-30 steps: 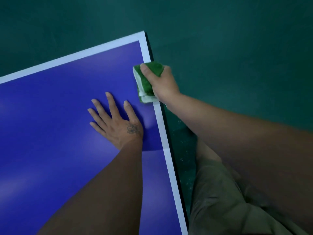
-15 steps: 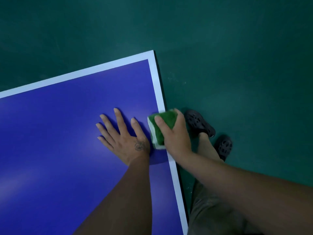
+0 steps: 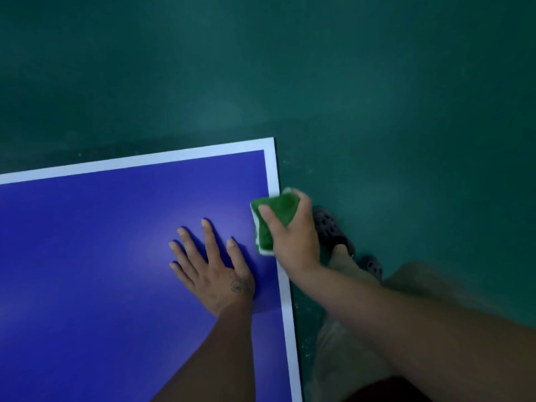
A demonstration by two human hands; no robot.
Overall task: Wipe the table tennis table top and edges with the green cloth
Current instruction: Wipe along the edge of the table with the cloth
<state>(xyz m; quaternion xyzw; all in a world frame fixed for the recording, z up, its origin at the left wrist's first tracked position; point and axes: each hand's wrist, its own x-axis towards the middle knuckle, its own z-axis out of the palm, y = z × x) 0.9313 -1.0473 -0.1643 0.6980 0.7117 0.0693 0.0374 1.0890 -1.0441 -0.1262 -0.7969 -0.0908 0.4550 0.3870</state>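
Observation:
The blue table tennis table [image 3: 101, 242] with a white border line fills the lower left; its far right corner lies near the middle of the view. My right hand [image 3: 293, 242] grips the folded green cloth [image 3: 272, 219] against the table's right edge, thumb on top, fingers wrapped over the side. My left hand [image 3: 211, 265] rests flat on the blue top just left of the cloth, fingers spread and straight.
Dark green floor [image 3: 377, 111] surrounds the table. My feet in dark perforated clogs [image 3: 330, 227] stand right beside the table's right edge, below the cloth. My leg in khaki shorts [image 3: 348, 358] is at the lower right.
The right hand slid the cloth back along the right edge from near the corner toward me, then held about level with the left hand. The view tilted down, showing more floor.

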